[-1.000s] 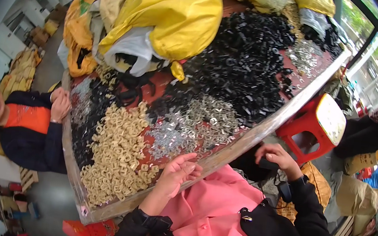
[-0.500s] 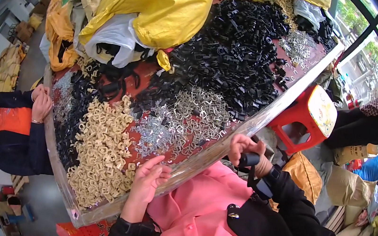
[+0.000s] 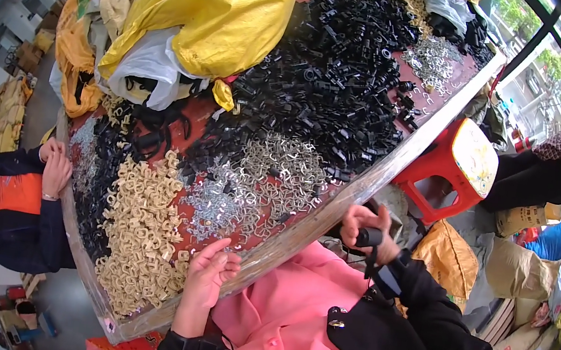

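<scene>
My left hand point(image 3: 209, 272) is raised over the table's near edge, beside a heap of beige plastic buckle-like pieces point(image 3: 142, 228). Its fingers are loosely bent and apart, and I see nothing in them. Farther right, my right hand point(image 3: 358, 219) is held just off the same edge with curled fingers. A black rounded object point(image 3: 369, 238) with a dangling strap covers part of that palm, so what the fingers hold, if anything, is hidden. Beyond my hands lie small pale metal bits point(image 3: 217, 202), curved silver metal pieces point(image 3: 280, 175) and a wide heap of black plastic parts point(image 3: 337, 69).
A wooden rim point(image 3: 434, 135) borders the red tabletop. Yellow sacks point(image 3: 223, 19) rest at the far left. On the left another person point(image 3: 22, 201) has hands together at the table edge. A red stool point(image 3: 455, 170), several bags and a seated person are on the right.
The whole view has shifted slightly, with the heaps appearing a little farther left. My left hand's fingers have drawn slightly closer together; my right hand stays in nearly the same place and pose.
</scene>
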`<state>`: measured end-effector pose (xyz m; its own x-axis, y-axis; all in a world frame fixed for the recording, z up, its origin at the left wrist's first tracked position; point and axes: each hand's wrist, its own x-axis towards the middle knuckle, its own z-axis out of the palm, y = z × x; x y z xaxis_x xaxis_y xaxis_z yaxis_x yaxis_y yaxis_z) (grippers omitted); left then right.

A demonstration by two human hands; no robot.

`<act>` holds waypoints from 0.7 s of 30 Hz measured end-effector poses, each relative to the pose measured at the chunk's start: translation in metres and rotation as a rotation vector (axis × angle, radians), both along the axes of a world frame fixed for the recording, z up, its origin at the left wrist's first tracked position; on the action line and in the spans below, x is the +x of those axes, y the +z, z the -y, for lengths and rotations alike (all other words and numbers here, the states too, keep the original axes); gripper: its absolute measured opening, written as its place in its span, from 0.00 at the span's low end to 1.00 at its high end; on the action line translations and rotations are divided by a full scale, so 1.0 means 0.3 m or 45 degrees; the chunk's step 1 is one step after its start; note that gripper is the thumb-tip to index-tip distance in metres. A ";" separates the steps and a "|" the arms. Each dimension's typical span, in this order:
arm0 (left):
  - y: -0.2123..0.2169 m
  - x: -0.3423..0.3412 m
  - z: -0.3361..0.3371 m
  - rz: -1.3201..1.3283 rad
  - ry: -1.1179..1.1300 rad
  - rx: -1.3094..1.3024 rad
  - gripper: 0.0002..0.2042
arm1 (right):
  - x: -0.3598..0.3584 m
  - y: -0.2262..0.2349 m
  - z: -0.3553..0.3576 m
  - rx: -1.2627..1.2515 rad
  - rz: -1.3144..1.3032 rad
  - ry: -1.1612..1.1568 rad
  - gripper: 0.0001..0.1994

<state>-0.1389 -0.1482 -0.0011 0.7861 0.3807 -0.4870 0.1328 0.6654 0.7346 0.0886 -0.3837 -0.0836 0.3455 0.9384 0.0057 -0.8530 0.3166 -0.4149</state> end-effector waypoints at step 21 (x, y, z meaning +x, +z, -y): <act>0.050 0.234 -0.619 -0.825 -0.002 2.238 0.14 | 0.055 0.315 -0.097 -0.463 1.655 0.658 0.21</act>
